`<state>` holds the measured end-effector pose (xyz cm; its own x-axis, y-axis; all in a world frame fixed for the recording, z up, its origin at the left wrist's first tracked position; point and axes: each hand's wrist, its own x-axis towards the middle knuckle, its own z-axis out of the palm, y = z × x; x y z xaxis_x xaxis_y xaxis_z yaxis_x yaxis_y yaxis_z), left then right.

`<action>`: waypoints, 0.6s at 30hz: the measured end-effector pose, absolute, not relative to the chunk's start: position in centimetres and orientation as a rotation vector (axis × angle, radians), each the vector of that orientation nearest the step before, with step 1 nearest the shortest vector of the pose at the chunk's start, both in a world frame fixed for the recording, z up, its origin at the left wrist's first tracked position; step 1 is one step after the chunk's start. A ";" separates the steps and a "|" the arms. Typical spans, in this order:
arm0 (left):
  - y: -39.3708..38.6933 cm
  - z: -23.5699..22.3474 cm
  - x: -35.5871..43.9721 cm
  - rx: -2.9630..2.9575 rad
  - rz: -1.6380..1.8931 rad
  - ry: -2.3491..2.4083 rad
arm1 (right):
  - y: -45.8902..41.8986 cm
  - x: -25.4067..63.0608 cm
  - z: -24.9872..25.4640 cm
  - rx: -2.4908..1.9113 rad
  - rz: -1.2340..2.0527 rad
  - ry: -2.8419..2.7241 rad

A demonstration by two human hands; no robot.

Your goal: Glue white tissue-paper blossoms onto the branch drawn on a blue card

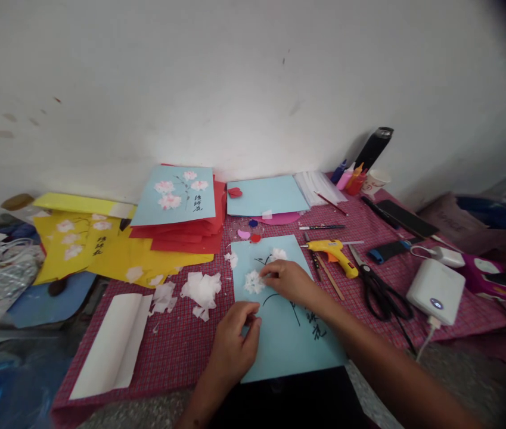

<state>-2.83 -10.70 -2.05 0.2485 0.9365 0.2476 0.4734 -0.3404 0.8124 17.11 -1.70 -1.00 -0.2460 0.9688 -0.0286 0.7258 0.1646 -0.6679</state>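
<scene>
Pressing at edge of white flower [254,282] w/ R hand [291,281], at approx 11 o'clock on blue card [275,357]. Bent in, fingertips close together; can't tell if gripping petals or just touching. Loosely curled, L hand [235,342] at 8 o'clock by card's L edge, w/ thumb apart from fingers & nothing seen between.

To do well: press lightly near base, fluff outer petals, don't crush. Steady card w/ L hand, esp. if slippery. Mind inked lines & writing [317,328] at 4 o'clock; could smudge.

From card: torn tissue [201,292] at 9-10, folded white sheet [109,345] at 9, yellow sheets [114,256] at 10, red stack [185,235] w/ flower card [145,205] on top at 11. Glue gun [342,256] at 1-2, scissors [380,292] & power bank [435,292] at 3, flask [372,150] & paint btls [346,177] at 1. All around, red checked cloth [167,351]; at 12, plain wall [235,89] w/ few marks; at 6-7, speckled floor [145,411].
</scene>
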 end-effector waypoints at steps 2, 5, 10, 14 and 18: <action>-10.7 -2.1 -2.8 1.930 0.992 1.274 | -2.5 18.0 -0.6 -1.594 0.797 -1.976; -10.7 -2.2 -2.9 1.943 0.988 1.267 | -4.5 19.7 0.1 -1.631 0.751 -1.895; -10.8 -2.4 -2.9 1.962 0.990 1.273 | -8.0 21.1 -0.3 -1.604 0.753 -1.883; -10.9 -2.2 -2.9 1.993 1.058 1.249 | -9.4 20.6 -1.6 -1.573 0.729 -1.914; -11.0 -1.9 -3.3 1.992 1.110 1.247 | -10.0 20.0 -2.4 -1.611 0.586 -2.000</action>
